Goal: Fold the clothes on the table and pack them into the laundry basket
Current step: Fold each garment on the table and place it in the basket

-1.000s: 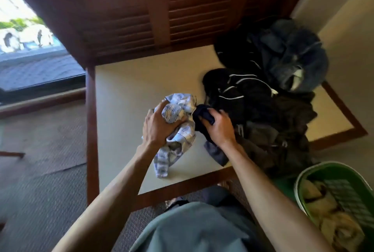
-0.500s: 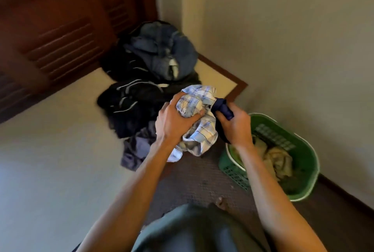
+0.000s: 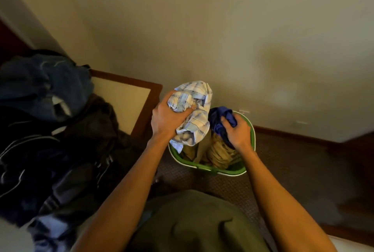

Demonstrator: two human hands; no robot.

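A green laundry basket [image 3: 212, 167] stands on the carpet against the wall, with tan clothes [image 3: 219, 151] inside. My left hand [image 3: 168, 119] grips a bunched pale blue plaid shirt [image 3: 195, 110] above the basket's left rim. My right hand [image 3: 238, 132] holds a dark blue garment [image 3: 219, 118] over the basket's right side. A heap of dark clothes [image 3: 52, 150] and a blue denim piece [image 3: 42, 81] lie on the table [image 3: 125, 97] at the left.
A cream wall rises right behind the basket. Brown carpet [image 3: 299, 162] surrounds it, with a dark wooden skirting along the wall. The table's wooden corner sits just left of the basket. My green-clad lap fills the bottom centre.
Both hands have carried the plaid shirt and the dark blue garment from the table rightwards to above the basket. The view has swung right and down with them.
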